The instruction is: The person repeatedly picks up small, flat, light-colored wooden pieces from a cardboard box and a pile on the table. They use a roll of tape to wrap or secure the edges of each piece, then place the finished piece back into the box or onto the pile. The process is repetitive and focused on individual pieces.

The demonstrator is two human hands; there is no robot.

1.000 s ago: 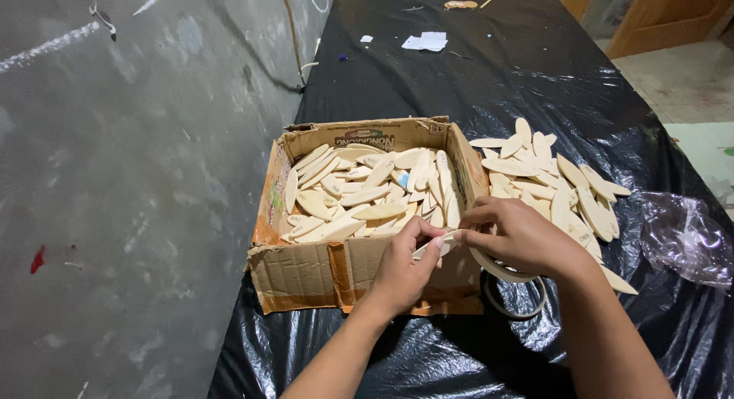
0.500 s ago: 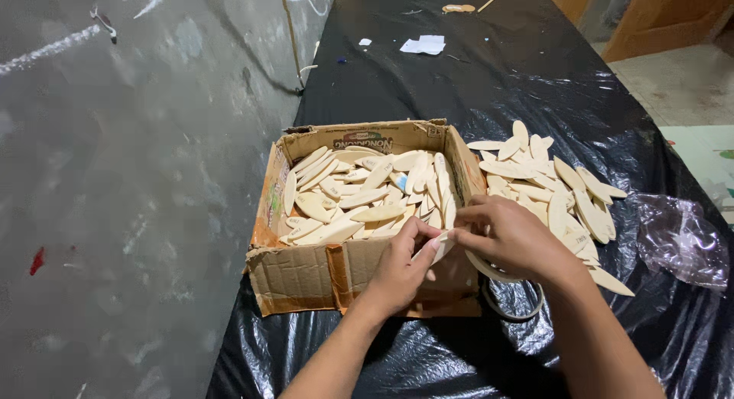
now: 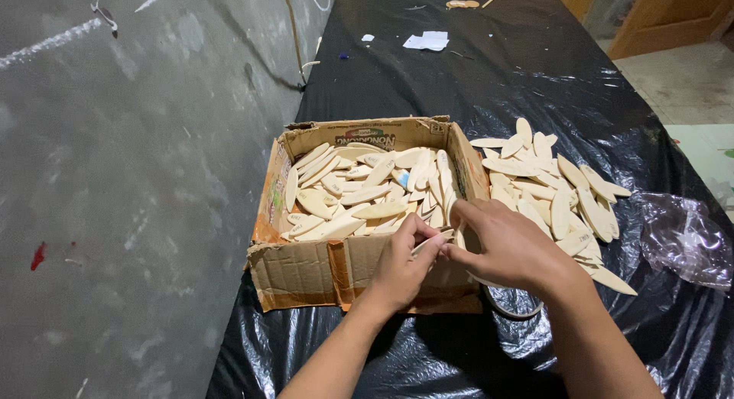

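Along the nine-o'clock side of the view runs a grey concrete floor [image 3: 115, 177], streaked with white marks and carrying one small red spot at about eight o'clock. Next to it, near the centre, sits an open cardboard box [image 3: 306, 273] on a table covered in black plastic sheeting [image 3: 520, 70]; the box is worn at its front wall and filled with pale, flat, oval wooden pieces [image 3: 359, 196] lying in loose layers. At six o'clock from the box's middle, over its front right corner, the person's left hand [image 3: 401, 269] is closed in a pinch on one such wooden piece [image 3: 430, 241], thumb and fingertips gripping its near end. Touching the same piece from three o'clock, the right hand [image 3: 508, 246] is curled, its fingertips pinching the piece's other end. Under the right wrist, a ring-shaped roll of tape [image 3: 514, 307] lies partly hidden on the sheeting. Just beside the box at its three-o'clock side lies a loose heap of the same wooden ovals [image 3: 558, 189]. Farther out at three o'clock rests a crumpled clear plastic bag [image 3: 684, 238], and at twelve o'clock a small white paper scrap [image 3: 428, 41] lies well apart from the box.
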